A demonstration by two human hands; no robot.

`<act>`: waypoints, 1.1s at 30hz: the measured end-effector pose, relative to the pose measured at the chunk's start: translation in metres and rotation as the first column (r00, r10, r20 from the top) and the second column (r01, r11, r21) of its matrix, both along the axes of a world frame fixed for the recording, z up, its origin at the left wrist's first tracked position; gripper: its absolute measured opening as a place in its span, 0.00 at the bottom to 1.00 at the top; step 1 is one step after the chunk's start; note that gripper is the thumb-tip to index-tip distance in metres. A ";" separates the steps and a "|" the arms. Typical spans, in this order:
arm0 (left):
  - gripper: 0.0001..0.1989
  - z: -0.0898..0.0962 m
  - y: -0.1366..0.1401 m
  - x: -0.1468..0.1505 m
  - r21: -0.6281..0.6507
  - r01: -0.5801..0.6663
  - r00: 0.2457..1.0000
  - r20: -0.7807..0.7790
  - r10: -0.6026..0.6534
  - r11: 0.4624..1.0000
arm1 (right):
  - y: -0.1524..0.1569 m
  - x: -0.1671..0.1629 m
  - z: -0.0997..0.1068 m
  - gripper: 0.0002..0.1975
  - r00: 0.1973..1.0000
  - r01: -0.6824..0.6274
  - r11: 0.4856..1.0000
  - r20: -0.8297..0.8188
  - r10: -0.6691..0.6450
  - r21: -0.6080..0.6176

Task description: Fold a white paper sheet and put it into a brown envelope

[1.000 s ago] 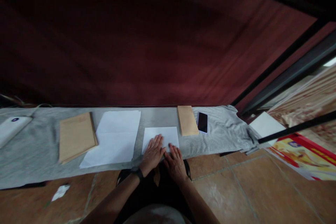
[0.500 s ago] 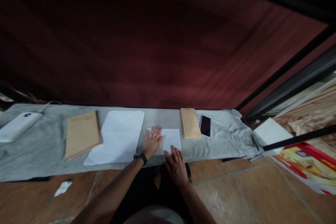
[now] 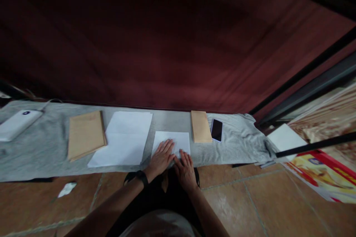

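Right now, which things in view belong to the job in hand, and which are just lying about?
In the job, it seems:
small white sheet, touched by left hand and right hand
large white sheets
perhaps left brown stack, right brown stack

Apparently just lying about:
phone
white object, far left
white scrap
red-and-yellow packaging

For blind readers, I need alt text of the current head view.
A person's bare left hand lies on a small white paper rectangle on grey cloth, the right hand at its near edge. Left of it lie larger white paper sheets and a wide brown paper stack; right, a narrow brown paper stack and a dark-screened phone.
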State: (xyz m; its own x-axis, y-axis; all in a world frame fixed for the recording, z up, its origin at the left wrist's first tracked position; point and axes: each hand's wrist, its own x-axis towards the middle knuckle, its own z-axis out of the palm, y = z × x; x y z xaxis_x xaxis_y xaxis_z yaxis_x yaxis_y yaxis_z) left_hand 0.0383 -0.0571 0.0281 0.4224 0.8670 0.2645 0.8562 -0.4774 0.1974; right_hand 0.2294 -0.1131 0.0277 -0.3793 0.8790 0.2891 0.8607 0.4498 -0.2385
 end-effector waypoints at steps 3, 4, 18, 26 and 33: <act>0.28 -0.002 -0.021 -0.004 -0.005 0.055 0.998 -0.005 -0.055 0.998 | 0.004 0.004 -0.001 0.22 0.999 -0.004 1.000 -0.039 0.004 -0.014; 0.28 -0.003 -0.025 -0.007 -0.008 0.076 0.997 -0.017 -0.076 0.997 | 0.007 0.005 0.000 0.22 0.998 -0.016 1.000 -0.058 0.015 -0.016; 0.27 -0.008 -0.038 -0.016 -0.030 0.183 0.973 -0.136 -0.186 0.983 | 0.083 -0.033 -0.002 0.23 0.999 -0.024 0.997 0.035 0.026 -0.073; 0.32 -0.005 -0.042 -0.016 0.034 0.178 0.960 -0.225 -0.166 0.983 | 0.117 -0.036 -0.005 0.25 0.994 0.095 0.994 0.067 -0.091 -0.060; 0.31 -0.003 -0.042 -0.015 0.022 0.172 0.964 -0.209 -0.164 0.985 | 0.119 -0.036 -0.014 0.28 0.985 0.166 0.986 0.059 -0.165 -0.008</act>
State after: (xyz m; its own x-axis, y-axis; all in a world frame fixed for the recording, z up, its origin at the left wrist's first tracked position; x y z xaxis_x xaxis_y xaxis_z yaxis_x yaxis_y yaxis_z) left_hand 0.0235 -0.0996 0.0247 0.6097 0.7696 0.1894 0.7834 -0.6215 0.0034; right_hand 0.1935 0.0063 0.0139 -0.2439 0.9346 0.2589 0.9355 0.2971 -0.1913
